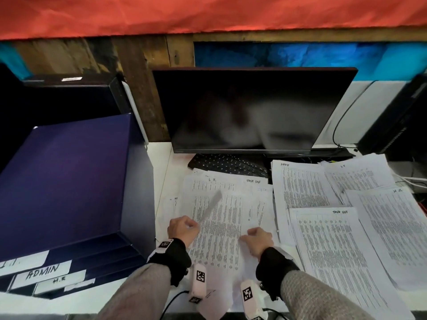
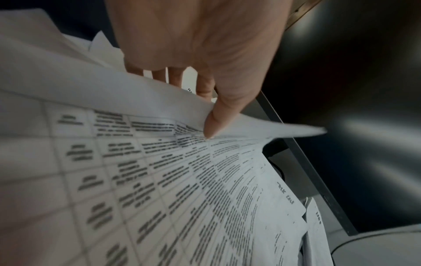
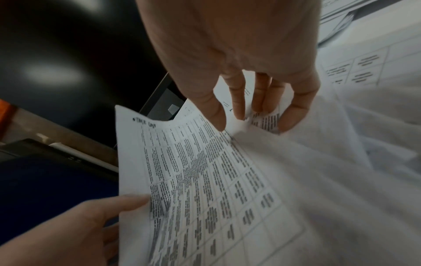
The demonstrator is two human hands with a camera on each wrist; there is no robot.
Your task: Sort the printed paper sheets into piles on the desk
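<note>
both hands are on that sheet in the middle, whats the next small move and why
Probably lift the held sheet clear and carry it right, to the pile headed TASK LIST. The left hand pinches its left edge and the right hand grips its right side; in the right wrist view its handwritten heading appears to read TASK LIST too, though it is blurred.
</note>
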